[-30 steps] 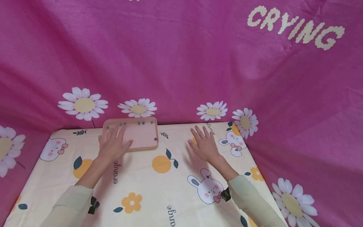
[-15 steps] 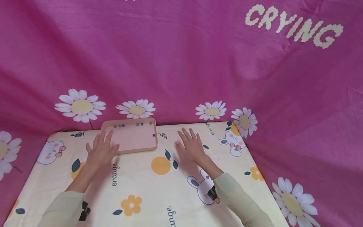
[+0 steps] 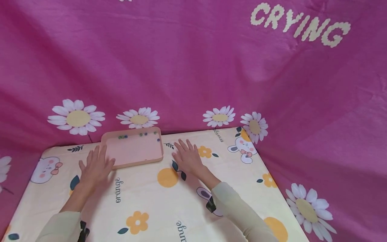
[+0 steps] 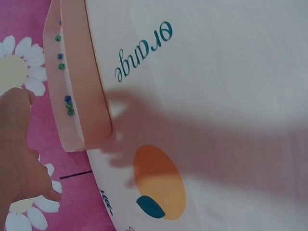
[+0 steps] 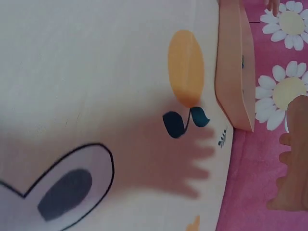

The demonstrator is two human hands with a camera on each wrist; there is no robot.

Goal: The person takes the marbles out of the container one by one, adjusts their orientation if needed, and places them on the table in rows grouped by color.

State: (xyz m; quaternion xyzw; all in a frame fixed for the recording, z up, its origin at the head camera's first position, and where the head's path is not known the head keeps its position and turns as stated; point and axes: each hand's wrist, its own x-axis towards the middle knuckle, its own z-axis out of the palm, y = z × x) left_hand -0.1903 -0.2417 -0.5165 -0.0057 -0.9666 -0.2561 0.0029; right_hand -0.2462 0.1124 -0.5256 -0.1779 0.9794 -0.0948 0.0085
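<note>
1. The left hand (image 3: 96,167) hovers flat with its fingers straight and spread, holding nothing; its fingertips lie just beside the near left corner of the pink tray (image 3: 133,164), at most grazing the rim (touching or a hair apart, I cannot tell).
2. The right hand (image 3: 187,158) is likewise flat and empty, fingers spread over the tablecloth (image 3: 157,205), just off the tray's right short side and apart from it.
3. The tray sits between the two hands, at the far edge of the table. Its long axis runs left to right, so each hand faces one short end; the left hand is the nearer of the two.
4. Inside the tray, small green and blue beads (image 3: 122,137) are strung loosely along its far wall, with one more near the far right corner (the left wrist view shows them lying against that wall (image 4: 69,105)). The rest of the tray floor is bare.
5. Beyond the tray hangs the pink daisy-print backdrop (image 3: 193,67), rising straight from the table's far edge behind the tray.
6. Nothing stands between either hand and the tray; only printed oranges and rabbits lie on the cloth around it.
</note>
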